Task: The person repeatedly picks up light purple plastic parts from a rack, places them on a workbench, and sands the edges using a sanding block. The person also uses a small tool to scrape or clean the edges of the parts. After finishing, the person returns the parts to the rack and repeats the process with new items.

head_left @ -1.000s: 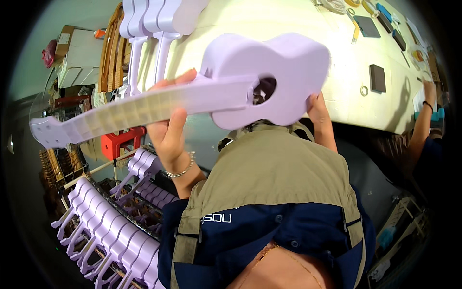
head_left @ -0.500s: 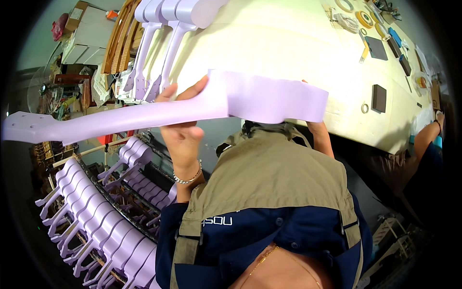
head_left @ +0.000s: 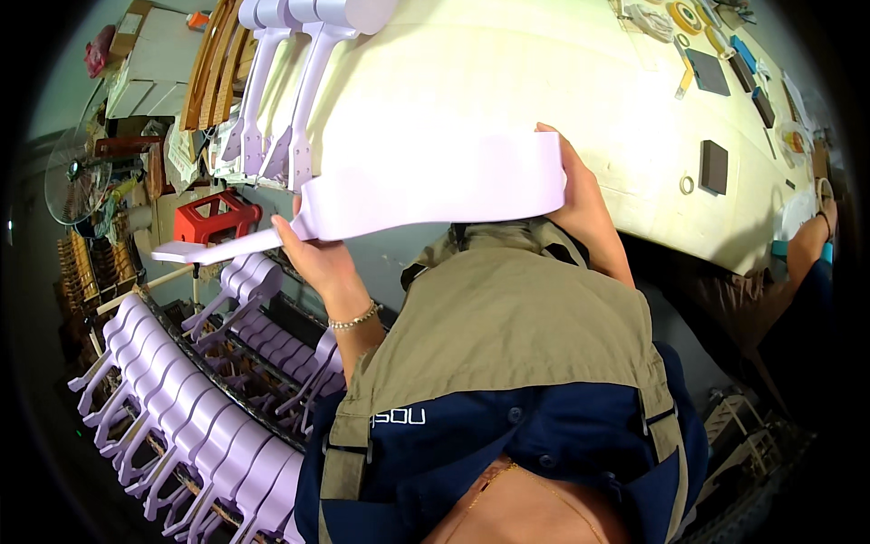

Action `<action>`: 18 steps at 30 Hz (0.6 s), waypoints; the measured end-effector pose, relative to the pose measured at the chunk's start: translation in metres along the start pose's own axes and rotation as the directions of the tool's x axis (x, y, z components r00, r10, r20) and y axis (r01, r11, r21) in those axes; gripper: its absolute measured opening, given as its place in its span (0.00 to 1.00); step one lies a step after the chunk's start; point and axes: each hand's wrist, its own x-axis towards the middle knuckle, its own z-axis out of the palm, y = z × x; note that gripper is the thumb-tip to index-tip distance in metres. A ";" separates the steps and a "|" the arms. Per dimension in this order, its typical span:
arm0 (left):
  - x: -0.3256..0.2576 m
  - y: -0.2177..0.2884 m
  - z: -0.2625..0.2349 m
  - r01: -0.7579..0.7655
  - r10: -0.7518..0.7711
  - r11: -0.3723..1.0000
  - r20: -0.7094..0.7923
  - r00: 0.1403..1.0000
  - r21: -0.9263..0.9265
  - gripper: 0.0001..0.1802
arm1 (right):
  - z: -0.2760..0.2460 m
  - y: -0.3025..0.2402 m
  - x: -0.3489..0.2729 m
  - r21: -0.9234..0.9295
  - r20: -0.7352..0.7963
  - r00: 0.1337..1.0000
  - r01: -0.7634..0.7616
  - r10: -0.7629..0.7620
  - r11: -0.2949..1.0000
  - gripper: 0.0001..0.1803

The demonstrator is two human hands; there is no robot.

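Observation:
A lilac, stringless ukulele (head_left: 435, 186) is held level in front of my apron, the side of its body facing me and its neck pointing left. My left hand (head_left: 319, 261) grips it where the neck joins the body, the thumb along the near side and the other fingers mostly hidden behind. At the rounded bottom end, my right hand (head_left: 584, 195) is closed around the body, its fingertips out of sight behind it. Beyond the ukulele spreads the pale-covered worktable (head_left: 471, 82).
More lilac ukuleles (head_left: 313, 86) lean at the table's far left. A rack of hanging ukuleles (head_left: 195, 417) stands at my lower left, near a red stool (head_left: 217, 216) and a fan (head_left: 77, 172). Dark blocks (head_left: 714, 167) and tape rolls lie right. Another person's arm (head_left: 805, 249) reaches in there.
The ukulele has turned so its side shows more broadly and its neck looks shorter. My left hand has shifted from along the neck to the body joint; my right hand is more visible.

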 end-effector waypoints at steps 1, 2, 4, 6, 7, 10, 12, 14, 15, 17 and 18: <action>0.009 -0.007 -0.016 0.130 -0.129 0.984 0.016 0.992 -0.124 0.32 | 0.001 -0.016 0.000 -0.126 0.000 0.999 0.045 -0.045 0.991 0.49; 0.020 -0.016 -0.034 0.203 -0.203 0.973 0.010 0.979 -0.110 0.30 | 0.003 -0.030 0.000 -0.246 0.007 0.996 0.093 -0.094 0.965 0.51; 0.042 -0.035 -0.068 0.335 -0.336 0.939 -0.003 0.942 -0.077 0.28 | 0.003 -0.046 -0.003 -0.102 0.070 0.970 0.237 -0.231 0.966 0.56; 0.048 -0.046 -0.086 0.451 -0.449 0.886 0.043 0.893 -0.109 0.27 | 0.006 -0.056 -0.001 0.171 0.096 0.934 0.325 -0.344 0.930 0.58; 0.051 -0.056 -0.089 0.522 -0.514 0.841 0.094 0.853 -0.141 0.26 | 0.007 -0.055 0.000 0.164 0.111 0.927 0.338 -0.358 0.927 0.59; 0.040 -0.060 -0.101 0.651 -0.614 0.722 0.216 0.759 -0.235 0.25 | 0.017 -0.055 0.002 0.278 0.241 0.895 0.307 -0.375 0.910 0.57; 0.034 -0.063 -0.104 0.723 -0.655 0.631 0.306 0.690 -0.281 0.24 | 0.019 -0.059 0.001 0.337 0.243 0.875 0.328 -0.419 0.882 0.51; 0.028 -0.064 -0.107 0.768 -0.672 0.558 0.372 0.640 -0.313 0.23 | 0.023 -0.058 0.002 0.361 0.244 0.837 0.390 -0.490 0.847 0.44; 0.025 -0.064 -0.106 0.784 -0.676 0.530 0.398 0.621 -0.324 0.22 | 0.023 -0.053 0.006 0.351 0.244 0.807 0.443 -0.537 0.825 0.41; 0.021 -0.061 -0.108 0.805 -0.679 0.485 0.432 0.593 -0.343 0.21 | 0.019 -0.051 0.007 0.236 0.300 0.802 0.462 -0.516 0.855 0.29; 0.021 -0.062 -0.106 0.812 -0.677 0.468 0.449 0.583 -0.349 0.21 | 0.015 -0.047 0.009 0.150 0.235 0.832 0.479 -0.502 0.865 0.30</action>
